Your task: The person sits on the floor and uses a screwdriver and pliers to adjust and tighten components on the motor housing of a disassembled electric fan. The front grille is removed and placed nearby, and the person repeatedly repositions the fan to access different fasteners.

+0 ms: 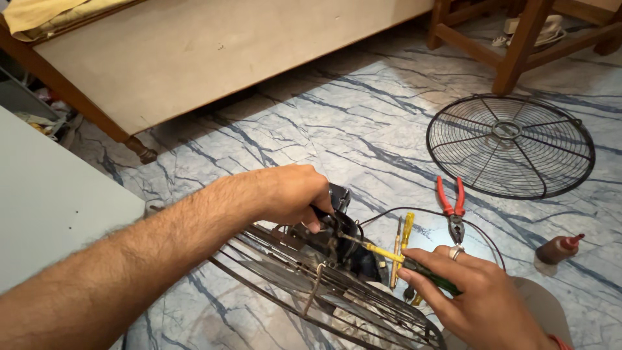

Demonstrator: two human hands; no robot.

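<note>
My left forearm reaches in from the lower left, and my left hand is curled shut over the black fan motor housing, gripping its top where it sits against the dark wire rear fan guard lying on the marbled blue-and-white tile floor. My right hand comes in from the lower right, its fingers pinched closed round the green-handled screwdriver with a yellow shaft sleeve, whose tip points left into the motor, just below my left thumb. A second yellow-handled screwdriver lies on the floor just beyond my right hand, and the red-handled pliers lie a little further off, near a thin dark wire looping out from the motor. The round black wire front fan guard lies flat well apart at upper right. A small brown bottle with a red nozzle cap lies on its side near my right wrist; I cannot tell what is in it.
</note>
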